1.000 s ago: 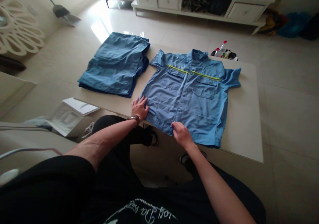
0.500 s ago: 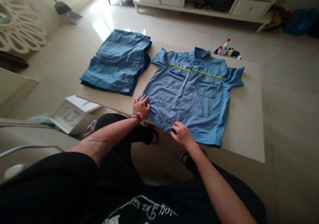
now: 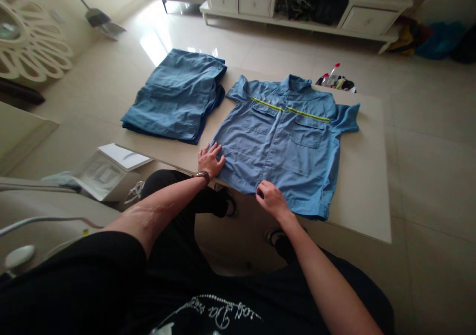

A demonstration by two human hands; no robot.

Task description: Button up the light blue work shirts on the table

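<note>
A blue short-sleeved work shirt (image 3: 290, 141) with yellow piping lies spread front side up on the pale table (image 3: 366, 176), its collar pointing away from me. My left hand (image 3: 211, 160), wearing a watch, rests with fingers spread on the shirt's lower left corner. At the middle of the hem, my right hand (image 3: 272, 198) has its fingers closed on the shirt's edge by the front placket. Left of the shirt sits a stack of folded blue garments (image 3: 174, 97), with darker cloth showing underneath.
An open white box (image 3: 115, 171) stands by the table's near left side. Bottles with red caps (image 3: 333, 74) show past the far edge. A white TV cabinet (image 3: 256, 5) runs along the back, and a dustpan (image 3: 106, 25) is on the floor at far left.
The view has shifted slightly. My right hand's fingers have curled a little more at the hem; my left hand stays in place on the shirt.
</note>
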